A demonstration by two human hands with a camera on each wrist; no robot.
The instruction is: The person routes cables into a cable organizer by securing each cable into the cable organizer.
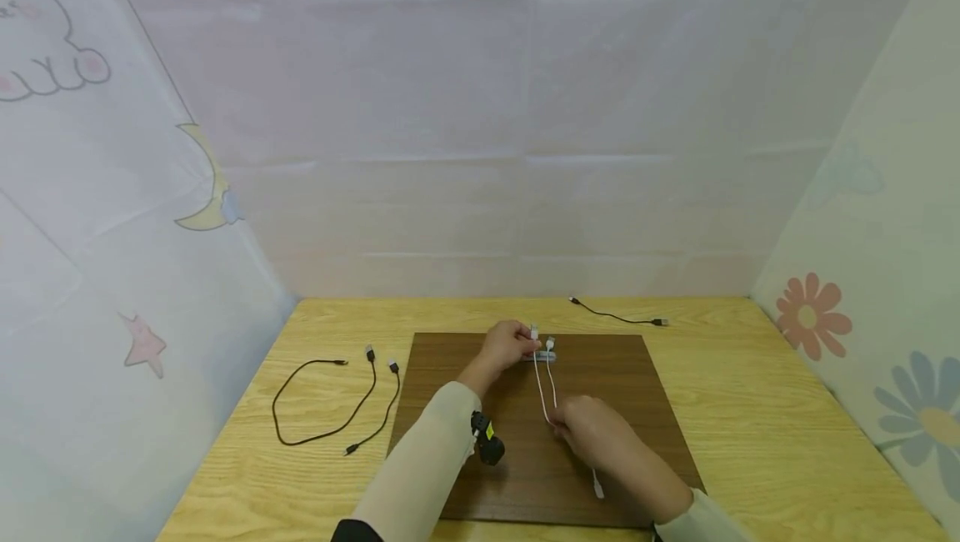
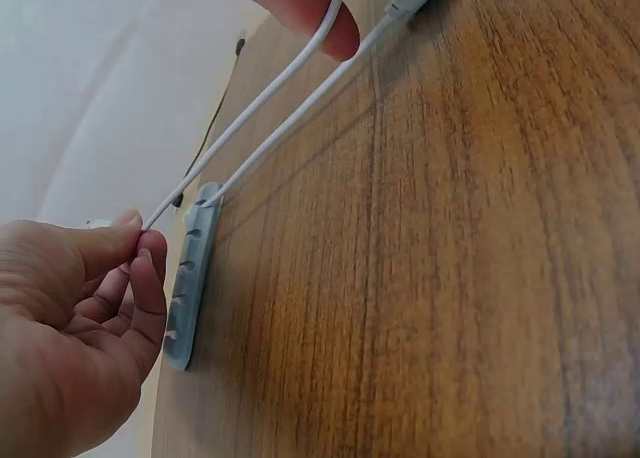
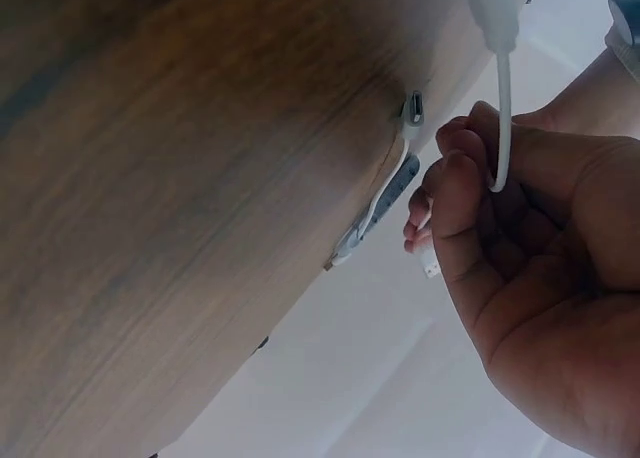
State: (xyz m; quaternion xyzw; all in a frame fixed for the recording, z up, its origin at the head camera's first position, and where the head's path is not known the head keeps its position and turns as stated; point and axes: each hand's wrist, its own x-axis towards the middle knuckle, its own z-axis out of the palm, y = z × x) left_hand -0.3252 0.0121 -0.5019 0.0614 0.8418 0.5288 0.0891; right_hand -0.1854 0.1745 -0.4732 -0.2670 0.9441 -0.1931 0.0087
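Near the back of the brown board [image 1: 517, 459], my left hand [image 1: 510, 343] pinches a white USB cable [image 1: 540, 388] just below its upright metal-tipped plug. My right hand [image 1: 596, 434] grips the same cable lower down, and its other connector [image 1: 597, 488] hangs below that hand. A grey-blue cable clip strip [image 2: 190, 288] with several slots lies on the board, beside the left fingers. In its end slot runs a second white cable [image 2: 290, 118]. That cable's USB plug [image 1: 551, 343] points to the back, and its small connector [image 3: 413, 113] rests on the board.
To the left of the board, a long black cable [image 1: 276, 417] lies in a loop, next to a shorter black cable [image 1: 388, 413]. Another short black cable [image 1: 615, 316] lies behind the board at the right. Printed sheets [image 1: 525, 192] wall in the wooden table [image 1: 787, 442].
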